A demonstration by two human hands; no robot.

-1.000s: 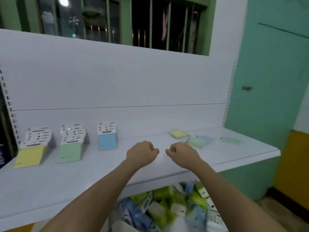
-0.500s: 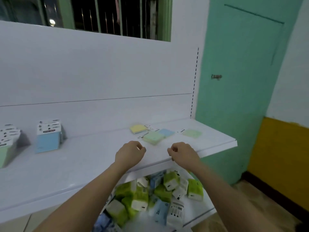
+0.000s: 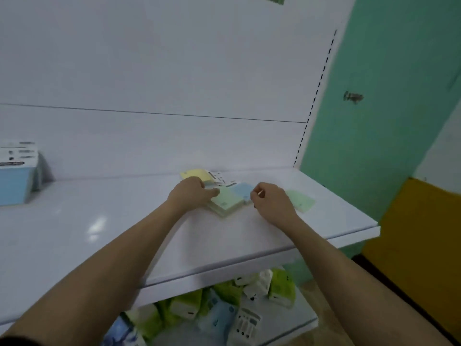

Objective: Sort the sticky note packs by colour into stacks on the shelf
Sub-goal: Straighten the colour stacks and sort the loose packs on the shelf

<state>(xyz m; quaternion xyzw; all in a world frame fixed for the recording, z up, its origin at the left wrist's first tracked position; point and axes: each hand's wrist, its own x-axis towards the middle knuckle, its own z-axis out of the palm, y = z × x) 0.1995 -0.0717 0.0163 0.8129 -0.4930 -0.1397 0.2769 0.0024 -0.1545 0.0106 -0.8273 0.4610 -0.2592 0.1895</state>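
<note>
Loose sticky note packs lie at the right end of the white shelf (image 3: 249,236): a yellow pack (image 3: 193,174) at the back, a green pack (image 3: 228,202) overlapping a blue pack (image 3: 242,190), and a second green pack (image 3: 302,203) further right. My left hand (image 3: 190,196) lies on the left corner of the overlapping green pack, fingers over its edge and thumb hidden. Fingers curled, my right hand (image 3: 272,202) has its fingertips at the blue pack's right corner. A stack of blue packs (image 3: 15,182) stands upright at the far left.
A lower shelf (image 3: 279,323) holds a heap of green, blue and white packs (image 3: 224,305). The shelf's white back panel (image 3: 149,83) rises behind the packs. To the right are a green door (image 3: 374,121) and a yellow wall section (image 3: 419,245).
The view swung right and down, so the yellow and green stacks left the frame. Both hands moved forward from the shelf's front to the loose packs. My left hand now touches the green pack.
</note>
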